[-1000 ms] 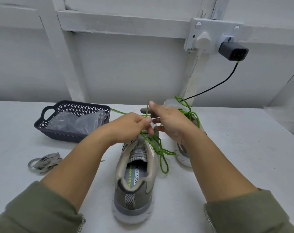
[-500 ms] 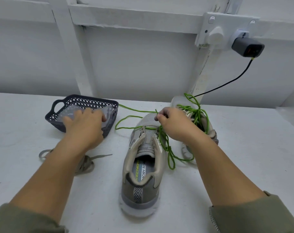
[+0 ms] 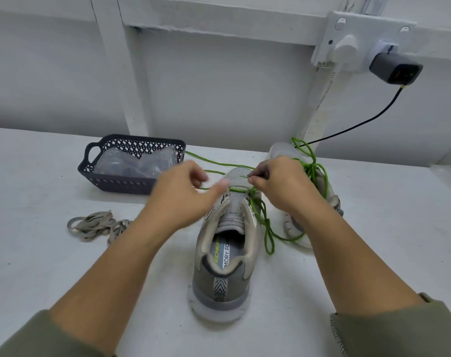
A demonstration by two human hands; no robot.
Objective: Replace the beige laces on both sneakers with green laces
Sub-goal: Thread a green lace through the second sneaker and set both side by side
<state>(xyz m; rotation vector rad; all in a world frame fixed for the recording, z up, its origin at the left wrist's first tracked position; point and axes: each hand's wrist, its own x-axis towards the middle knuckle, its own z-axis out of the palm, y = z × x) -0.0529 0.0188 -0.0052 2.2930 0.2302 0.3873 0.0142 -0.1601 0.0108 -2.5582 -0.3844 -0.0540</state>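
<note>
The near sneaker stands in the middle of the table, heel toward the near edge and toe toward the far edge. The green lace crosses its lowest eyelets. One end trails toward the far edge by the basket and the other hangs in loops off the shoe's right side. The right hand pinches the green lace between thumb and fingertips just above the toe-end eyelets. The left hand hovers beside the toe with fingers curled and thumb out. It is blurred, so I cannot tell whether it grips the strand running beneath it. The step in hand looks like early threading, with most eyelets bare. To do it well, both ends probably want pulling level first, so neither side runs short at the top. Each tip should then go through one eyelet at a time, drawn snug and untwisted, while the free hand steadies the tongue. The loose loops on the right could snag the far sneaker, which sits just beside them nearer the far edge and carries its own green bunch. It is safest to keep those strands apart. The beige laces lie in a heap toward the left edge, already out.
</note>
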